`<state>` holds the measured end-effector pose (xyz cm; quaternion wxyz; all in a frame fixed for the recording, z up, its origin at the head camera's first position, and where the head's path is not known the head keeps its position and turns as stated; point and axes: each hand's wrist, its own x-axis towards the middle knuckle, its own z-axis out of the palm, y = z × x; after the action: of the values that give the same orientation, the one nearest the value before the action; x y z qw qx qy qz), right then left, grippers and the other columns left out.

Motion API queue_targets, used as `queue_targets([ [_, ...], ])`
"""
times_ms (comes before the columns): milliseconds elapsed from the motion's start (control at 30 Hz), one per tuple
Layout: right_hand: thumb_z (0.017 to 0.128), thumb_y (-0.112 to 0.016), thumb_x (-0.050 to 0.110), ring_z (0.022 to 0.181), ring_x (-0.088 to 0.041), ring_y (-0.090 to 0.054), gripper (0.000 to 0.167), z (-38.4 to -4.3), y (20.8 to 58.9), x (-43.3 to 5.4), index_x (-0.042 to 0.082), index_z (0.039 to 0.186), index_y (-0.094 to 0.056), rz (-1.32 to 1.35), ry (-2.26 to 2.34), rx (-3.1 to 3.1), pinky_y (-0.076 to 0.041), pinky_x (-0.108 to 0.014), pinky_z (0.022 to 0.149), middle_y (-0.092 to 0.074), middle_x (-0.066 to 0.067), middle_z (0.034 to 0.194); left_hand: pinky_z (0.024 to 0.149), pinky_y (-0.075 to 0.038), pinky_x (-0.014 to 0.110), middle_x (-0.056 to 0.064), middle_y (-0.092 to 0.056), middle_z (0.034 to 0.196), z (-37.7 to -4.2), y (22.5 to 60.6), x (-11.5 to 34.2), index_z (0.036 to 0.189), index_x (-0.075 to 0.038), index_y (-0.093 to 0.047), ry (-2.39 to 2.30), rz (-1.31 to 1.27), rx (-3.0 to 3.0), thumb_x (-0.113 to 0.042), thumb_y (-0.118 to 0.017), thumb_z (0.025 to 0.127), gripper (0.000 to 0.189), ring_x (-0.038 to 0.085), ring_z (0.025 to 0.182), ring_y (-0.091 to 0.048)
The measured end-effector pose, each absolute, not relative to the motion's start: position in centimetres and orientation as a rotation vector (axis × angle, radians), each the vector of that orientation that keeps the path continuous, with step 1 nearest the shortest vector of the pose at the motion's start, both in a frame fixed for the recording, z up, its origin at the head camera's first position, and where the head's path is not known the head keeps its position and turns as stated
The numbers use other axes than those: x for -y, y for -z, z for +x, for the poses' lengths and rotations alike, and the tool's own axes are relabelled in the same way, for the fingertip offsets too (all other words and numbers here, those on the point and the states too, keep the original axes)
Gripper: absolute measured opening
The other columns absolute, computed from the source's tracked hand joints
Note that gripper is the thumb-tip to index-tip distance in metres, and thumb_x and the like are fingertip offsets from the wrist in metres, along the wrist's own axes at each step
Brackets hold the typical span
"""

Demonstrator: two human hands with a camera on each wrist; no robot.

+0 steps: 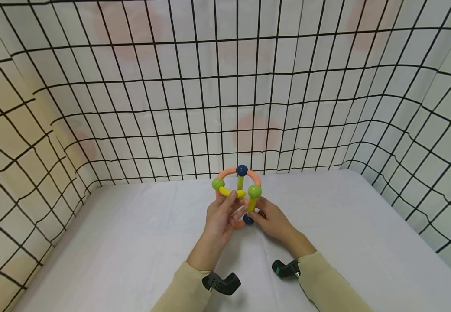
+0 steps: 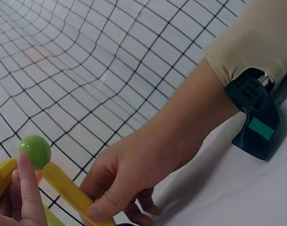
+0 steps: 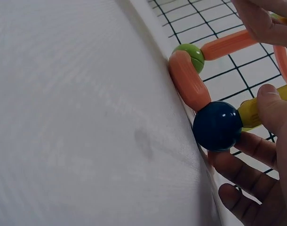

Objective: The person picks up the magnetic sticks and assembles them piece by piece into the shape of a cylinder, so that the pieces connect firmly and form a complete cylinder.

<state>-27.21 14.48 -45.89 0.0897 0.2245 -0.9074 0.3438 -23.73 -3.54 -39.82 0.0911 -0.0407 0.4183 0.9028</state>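
A ball-and-stick toy frame stands on the white cloth between the hands. Its upper ring has a dark blue ball point(image 1: 242, 170), two green balls point(image 1: 218, 184) and orange curved sticks point(image 1: 254, 177). My left hand point(image 1: 219, 219) pinches a yellow curved stick point(image 1: 231, 193) between the two green balls; whether its right end touches the right green ball point(image 2: 35, 151) I cannot tell. The right hand point(image 1: 274, 219) grips an upright yellow straight stick point(image 1: 252, 205), thumb in front, just above a lower blue ball point(image 3: 217, 125). Behind stands a green stick point(image 1: 240, 182). Fingers partly hide the lower ring.
White cloth point(image 1: 131, 234) covers the table. A black wire grid point(image 1: 194, 86) with pale sheeting behind it rises at the back and both sides. Black wrist devices point(image 1: 221, 283) sit at both beige sleeve cuffs.
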Motion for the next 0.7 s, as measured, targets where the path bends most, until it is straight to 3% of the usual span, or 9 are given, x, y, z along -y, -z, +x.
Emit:
queue_targets([
  [400, 0.098, -0.062, 0.035, 0.076, -0.010, -0.052, 0.036, -27.11, 45.42, -14.22, 0.011, 0.124, -0.064, 0.635, -0.922, 2.754, -0.044, -0.024, 0.066, -0.063, -0.004, 0.105, 0.069, -0.060, 0.025, 0.002, -0.065, 0.096, -23.87, 39.76, 3.44, 0.142, -0.014, -0.052, -2.622, -0.134, -1.311, -0.029, -0.071, 0.093, 0.055, 0.008, 0.081, -0.067],
  [700, 0.095, -0.068, 0.029, 0.077, -0.010, -0.057, 0.034, -27.13, 45.80, -14.36, 0.010, 0.122, -0.064, 0.696, -0.924, 2.724, -0.049, -0.024, 0.068, -0.063, -0.006, 0.107, 0.067, -0.061, 0.027, 0.000, -0.067, 0.094, -24.02, 39.78, 3.88, 0.139, -0.008, -0.054, -2.528, -0.126, -1.415, -0.030, -0.067, 0.097, 0.049, 0.011, 0.082, -0.067],
])
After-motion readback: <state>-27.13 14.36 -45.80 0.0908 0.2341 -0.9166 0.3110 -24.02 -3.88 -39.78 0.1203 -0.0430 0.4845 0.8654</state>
